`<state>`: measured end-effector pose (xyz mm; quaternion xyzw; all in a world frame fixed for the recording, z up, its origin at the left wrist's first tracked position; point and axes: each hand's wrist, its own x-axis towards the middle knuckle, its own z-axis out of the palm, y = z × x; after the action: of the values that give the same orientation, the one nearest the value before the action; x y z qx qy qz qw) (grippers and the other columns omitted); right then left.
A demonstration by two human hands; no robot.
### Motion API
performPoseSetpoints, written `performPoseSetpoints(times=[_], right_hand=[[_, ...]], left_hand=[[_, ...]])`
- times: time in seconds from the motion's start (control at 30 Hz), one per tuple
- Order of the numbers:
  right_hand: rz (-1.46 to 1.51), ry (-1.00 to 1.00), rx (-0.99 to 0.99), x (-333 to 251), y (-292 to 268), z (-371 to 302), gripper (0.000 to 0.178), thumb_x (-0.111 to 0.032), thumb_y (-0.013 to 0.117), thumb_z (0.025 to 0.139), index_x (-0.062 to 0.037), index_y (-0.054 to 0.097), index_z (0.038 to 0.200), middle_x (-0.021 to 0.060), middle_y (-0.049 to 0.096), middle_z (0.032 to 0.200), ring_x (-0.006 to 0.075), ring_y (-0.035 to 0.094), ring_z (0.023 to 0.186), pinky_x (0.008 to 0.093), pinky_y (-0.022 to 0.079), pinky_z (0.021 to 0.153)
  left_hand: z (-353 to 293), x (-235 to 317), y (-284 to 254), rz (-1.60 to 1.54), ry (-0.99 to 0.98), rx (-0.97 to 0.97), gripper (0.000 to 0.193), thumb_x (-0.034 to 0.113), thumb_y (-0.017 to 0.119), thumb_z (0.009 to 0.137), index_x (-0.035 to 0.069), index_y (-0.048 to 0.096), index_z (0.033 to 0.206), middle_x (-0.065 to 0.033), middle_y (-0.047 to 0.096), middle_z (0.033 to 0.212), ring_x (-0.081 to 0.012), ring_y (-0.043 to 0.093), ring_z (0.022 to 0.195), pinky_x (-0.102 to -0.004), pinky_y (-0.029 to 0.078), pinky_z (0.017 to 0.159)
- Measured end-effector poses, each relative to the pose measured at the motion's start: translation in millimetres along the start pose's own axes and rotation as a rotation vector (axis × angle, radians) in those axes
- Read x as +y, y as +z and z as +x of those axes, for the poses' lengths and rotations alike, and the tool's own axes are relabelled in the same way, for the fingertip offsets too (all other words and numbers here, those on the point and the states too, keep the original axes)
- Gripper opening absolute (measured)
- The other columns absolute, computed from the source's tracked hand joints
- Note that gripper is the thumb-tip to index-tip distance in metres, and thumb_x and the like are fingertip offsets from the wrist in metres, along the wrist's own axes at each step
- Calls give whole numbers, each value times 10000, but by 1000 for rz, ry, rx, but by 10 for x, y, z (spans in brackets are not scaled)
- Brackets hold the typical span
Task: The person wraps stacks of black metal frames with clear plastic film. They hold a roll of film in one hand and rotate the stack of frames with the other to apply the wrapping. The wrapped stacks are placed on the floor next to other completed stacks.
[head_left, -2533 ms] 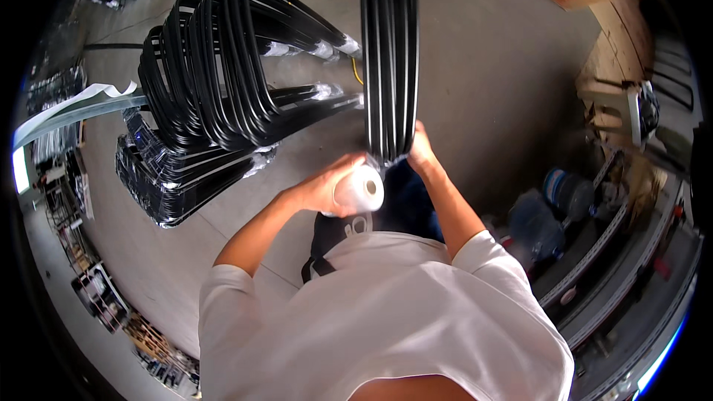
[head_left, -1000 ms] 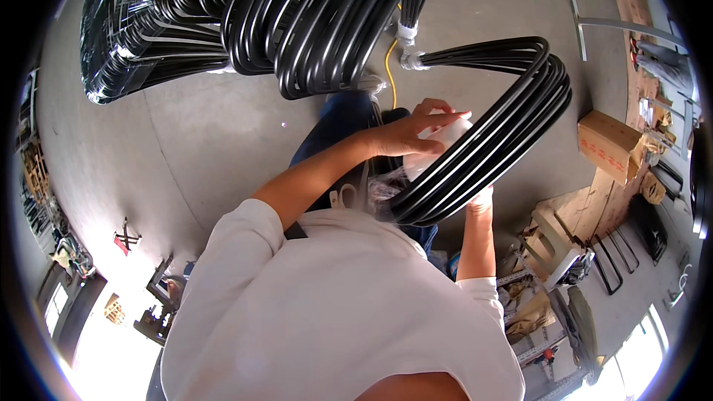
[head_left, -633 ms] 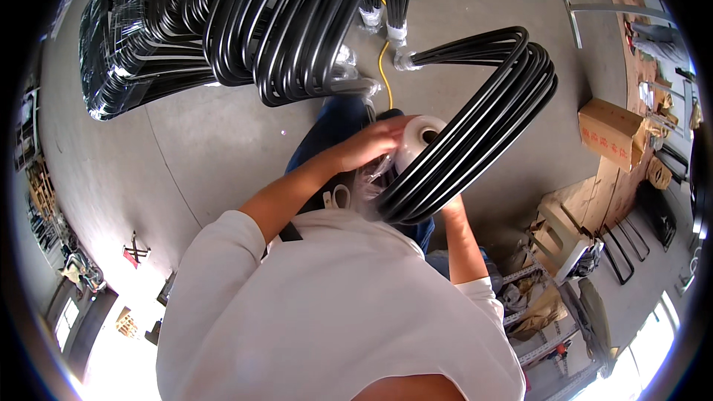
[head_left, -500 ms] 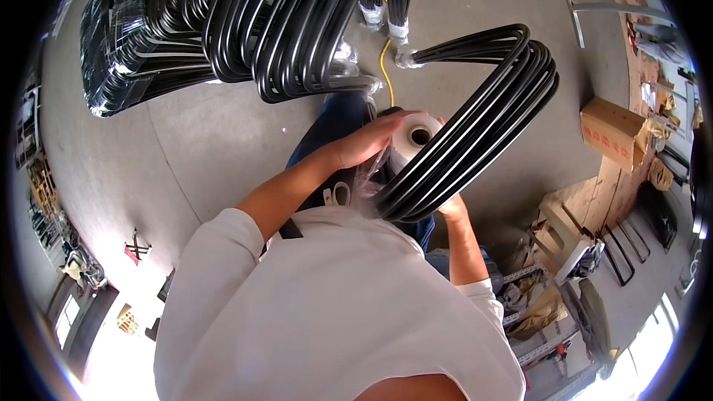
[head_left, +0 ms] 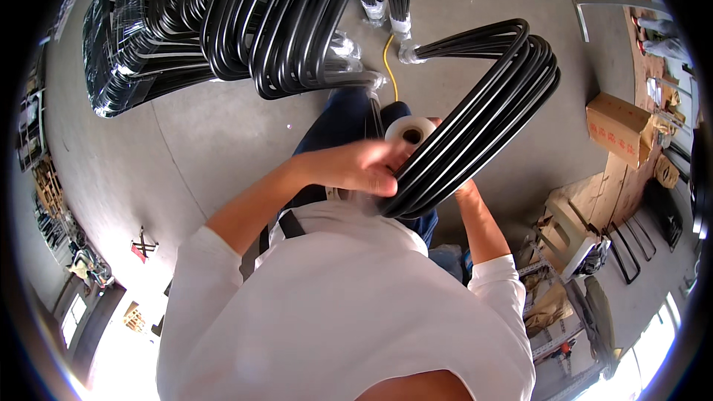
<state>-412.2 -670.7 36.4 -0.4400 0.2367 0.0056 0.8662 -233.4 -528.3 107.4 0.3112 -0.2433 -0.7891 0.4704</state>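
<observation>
A bundle of bent black metal tubes (head_left: 475,115) slants in front of me, its near end close to my waist. Just left of it is a white roll of clear stretch film (head_left: 397,132), its hollow core facing up. My left hand (head_left: 368,165), blurred by motion, is beside the bundle's near end, thumb and fingers apart. My right hand (head_left: 465,190) reaches behind the bundle; the tubes hide most of it, and its fingertips show at the roll's far right edge. Blurred clear film hangs below my left hand at the bundle's end.
More bundles of black tubes (head_left: 297,37) stand at the upper left, some wrapped in clear film. A yellow cord (head_left: 390,67) lies on the concrete floor. At right are a cardboard box (head_left: 619,130) and a cluttered shelf (head_left: 553,312). A person's legs (head_left: 661,37) show at the upper right.
My left hand has come off the roll's top and moved down toward me, to the bundle's near end. The roll has shifted slightly left and nearer; the bundle has barely moved.
</observation>
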Motion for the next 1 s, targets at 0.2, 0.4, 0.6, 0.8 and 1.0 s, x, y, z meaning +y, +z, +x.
performPoseSetpoints(times=[0.2,0.4,0.6,0.8,1.0], right_hand=[[-201,-241,-53,-131,255,81,721,-339,702,664,7,400,1219,89,511,1079,179,509,979,309,426,854],[-280,24,151,38,-95,-403,717,-22,753,534,8,410,1163,86,529,1005,168,528,922,300,451,798],[-412,-188,481,332,456,-1098,802,-73,820,440,-20,417,1132,105,517,1057,211,521,962,335,407,861],[-847,-348,56,406,798,-1085,571,-146,754,510,-39,532,1025,127,552,981,300,537,934,383,392,851],[-823,-143,-81,582,1040,-898,591,-195,743,530,-99,536,1075,122,578,977,313,535,920,393,402,824]], left_hand=[[482,-224,226,-561,-84,-235,379,256,545,762,-8,516,1032,-136,583,796,-224,583,693,-307,458,703],[396,-224,182,-496,-105,-108,272,193,557,761,-3,526,946,-109,570,744,-206,550,626,-308,447,627],[363,-235,112,-498,-43,-92,318,186,531,786,-29,515,1019,-122,563,776,-209,553,681,-318,451,650],[405,-197,165,-445,-65,-107,421,260,574,741,-21,444,1026,-134,537,750,-222,539,631,-313,466,632],[402,-255,225,-379,-115,-182,354,335,565,821,34,504,999,-99,568,766,-175,554,689,-292,459,621]])
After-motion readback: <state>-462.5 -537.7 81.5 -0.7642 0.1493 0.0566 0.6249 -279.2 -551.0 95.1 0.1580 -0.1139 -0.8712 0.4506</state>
